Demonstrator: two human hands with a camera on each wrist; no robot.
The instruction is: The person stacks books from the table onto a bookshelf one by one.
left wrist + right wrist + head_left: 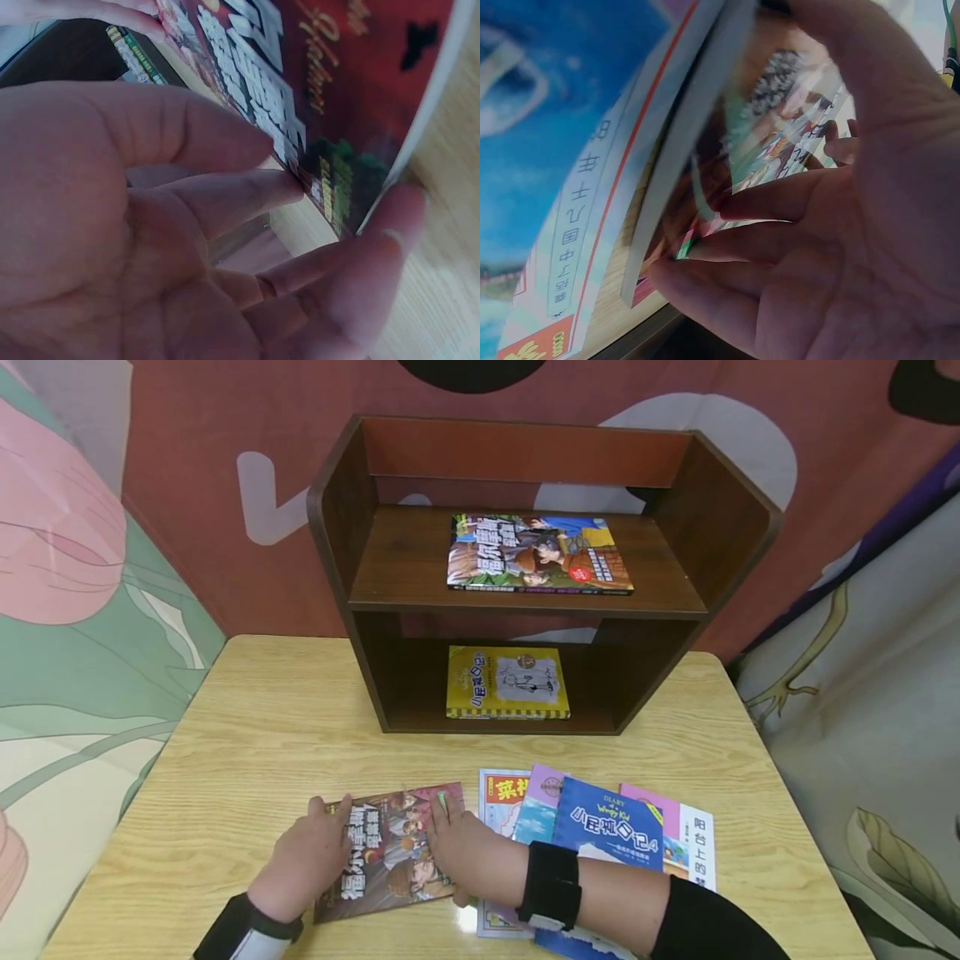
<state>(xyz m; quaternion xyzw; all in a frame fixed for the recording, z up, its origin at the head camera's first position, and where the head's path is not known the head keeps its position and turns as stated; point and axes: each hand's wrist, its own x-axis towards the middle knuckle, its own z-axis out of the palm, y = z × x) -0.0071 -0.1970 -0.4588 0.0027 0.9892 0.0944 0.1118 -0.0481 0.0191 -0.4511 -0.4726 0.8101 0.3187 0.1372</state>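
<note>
A brown-red comic book [405, 852] with white title characters lies slightly tilted on the table. My left hand [311, 852] is at its left edge. In the left wrist view, the fingertips [401, 210] touch the edge near a corner, the fingers extended. My right hand [468, 852] lies along the opposite side, fingers stretched over the cover and thumb down by the near right corner. Close beside the right hand, a pile of books includes a blue diary book [611, 822], partly hidden under the right forearm.
A dark brown two-tier shelf [528, 606] stands at the back of the wooden table [285, 718]. A colourful comic book [536, 556] lies on its upper tier, a yellow book [507, 683] on the lower one. Also in the pile is a pink-and-white book [697, 843].
</note>
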